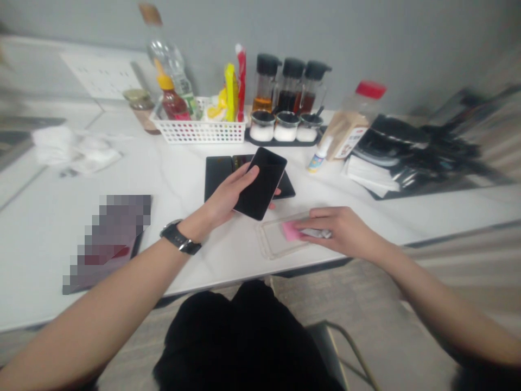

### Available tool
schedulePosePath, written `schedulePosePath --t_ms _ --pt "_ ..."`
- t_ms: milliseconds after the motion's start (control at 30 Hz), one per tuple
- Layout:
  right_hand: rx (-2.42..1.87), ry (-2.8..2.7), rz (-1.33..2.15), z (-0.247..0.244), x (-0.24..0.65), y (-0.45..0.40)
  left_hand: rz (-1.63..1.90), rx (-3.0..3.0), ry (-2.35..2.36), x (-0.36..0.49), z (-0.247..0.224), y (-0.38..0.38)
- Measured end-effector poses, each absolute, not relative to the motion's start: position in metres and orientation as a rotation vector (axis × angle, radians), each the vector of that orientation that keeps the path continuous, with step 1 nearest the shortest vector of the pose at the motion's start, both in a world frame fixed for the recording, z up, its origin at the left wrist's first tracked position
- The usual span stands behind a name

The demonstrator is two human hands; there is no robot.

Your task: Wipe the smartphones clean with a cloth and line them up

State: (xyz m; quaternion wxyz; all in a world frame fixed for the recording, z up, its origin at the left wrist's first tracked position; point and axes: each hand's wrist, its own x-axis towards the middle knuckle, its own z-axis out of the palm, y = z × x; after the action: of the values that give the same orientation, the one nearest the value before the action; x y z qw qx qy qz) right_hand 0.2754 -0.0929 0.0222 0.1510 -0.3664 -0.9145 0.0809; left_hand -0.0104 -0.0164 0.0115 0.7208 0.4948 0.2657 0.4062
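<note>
My left hand (226, 198) holds a black smartphone (260, 182) tilted up, screen facing me, its fingers behind the far edge and the thumb along the side. Under it, flat on the white table, lie more black phones (217, 176). My right hand (337, 231) rests over a clear plastic phone case (277, 241). Pinched in its fingers is a pink pad (291, 231) with a silvery wrapper (315, 233), pressed on the case.
At the back stand a white basket (199, 130) of bottles and packets, dark-capped cruets (291, 81) and white-filled jars (285, 127). A pixelated patch (108, 241) covers the left, near tissues (77, 149). Black packaging (391, 146) lies right.
</note>
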Motion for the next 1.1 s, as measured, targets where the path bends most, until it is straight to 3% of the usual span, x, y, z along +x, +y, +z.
schedulePosePath --t_ms 1100 --pt "-1.019 -2.682 0.391 0.026 0.278 -0.082 0.915 1.064 0.568 -0.008 0.013 -0.017"
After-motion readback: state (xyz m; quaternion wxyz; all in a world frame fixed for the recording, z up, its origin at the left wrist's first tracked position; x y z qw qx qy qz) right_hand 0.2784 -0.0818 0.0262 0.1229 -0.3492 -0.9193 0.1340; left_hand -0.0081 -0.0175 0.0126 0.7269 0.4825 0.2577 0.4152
